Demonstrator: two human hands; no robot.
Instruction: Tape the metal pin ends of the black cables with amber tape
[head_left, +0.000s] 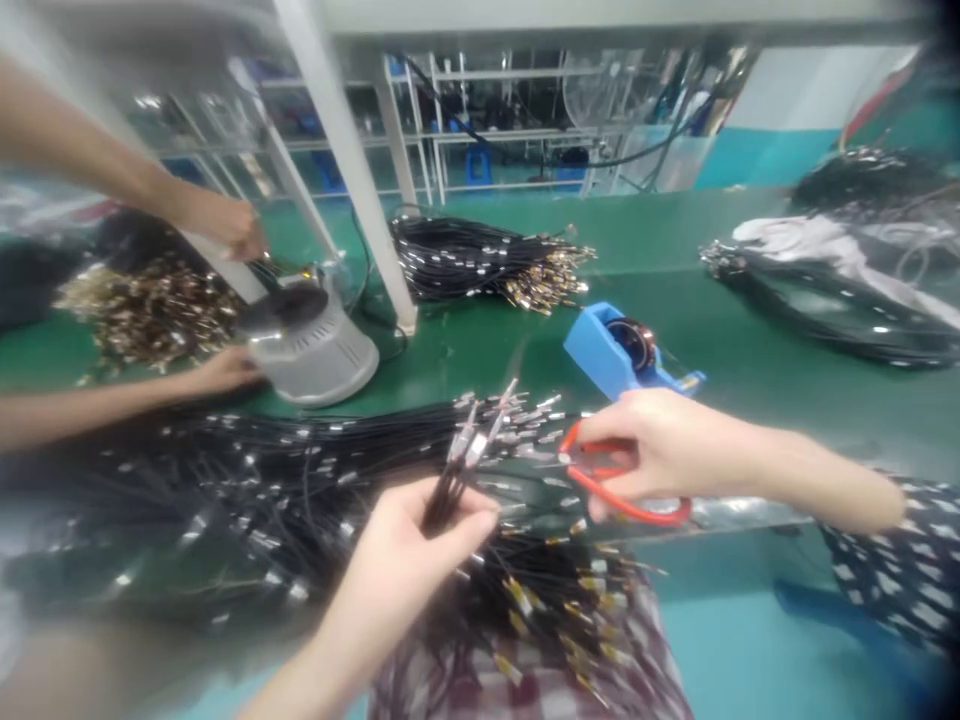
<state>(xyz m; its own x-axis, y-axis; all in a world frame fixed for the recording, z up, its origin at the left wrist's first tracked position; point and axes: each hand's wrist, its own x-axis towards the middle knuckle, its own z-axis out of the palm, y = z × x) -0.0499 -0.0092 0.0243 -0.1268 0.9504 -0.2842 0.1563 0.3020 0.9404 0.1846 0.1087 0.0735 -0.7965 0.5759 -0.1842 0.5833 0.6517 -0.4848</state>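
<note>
My left hand (420, 545) is closed around a few black cables (448, 495), whose silvery ends point up and away from me. To its right, my right hand (645, 445) grips red-handled scissors (637, 508); their blades point left toward the cable ends and are hard to make out. Behind and below my left hand lie many more black cables (360, 435) with pale ends. Another bunch with yellow-marked tips (562, 600) hangs over a checked cloth at the table's front edge.
Just beyond my right hand stands a blue tape dispenser (600, 350). A grey round-based device (315, 350) is at the left, with another person's hands (225, 225) beside it. Cable bundles (480, 260) lie on the green table (465, 350), and a white post (352, 170) rises from it.
</note>
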